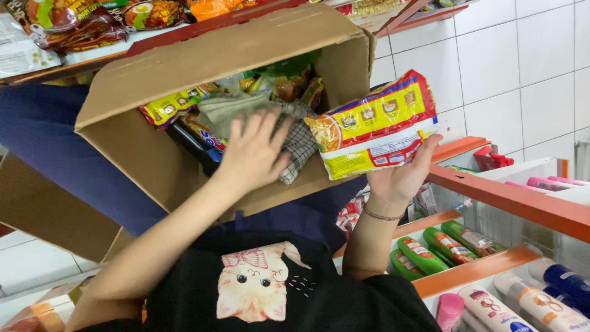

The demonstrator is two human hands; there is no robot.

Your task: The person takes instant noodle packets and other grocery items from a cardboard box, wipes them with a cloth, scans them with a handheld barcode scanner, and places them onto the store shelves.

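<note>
**Two hands at an open cardboard box beside shop shelves**

The fingers of the right hand [402, 175] curl up behind a yellow-and-red noodle packet [373, 126], gripping it by its lower edge; the thumb lies at the packet's right corner. The packet is held upright and slightly tilted, in front of the right wall of the cardboard box [153, 166] and just outside its opening. A thin bracelet [381, 216] circles the right wrist. The left hand [255, 150] lies flat with fingers spread and loose, grasping nothing, its palm pressed on a checked cloth [301, 144] inside the box. Around the cloth lie more snack packets [169, 106] and a dark bottle [193, 146], partly hidden. The box rests on its side against the person's lap, the opening facing the camera. Below, a black shirt with a cat print [255, 283] shows. To the right, orange-edged shelves [491, 193] carry green tubes [430, 249] and white and blue bottles [541, 295], well apart from the packet.
</note>
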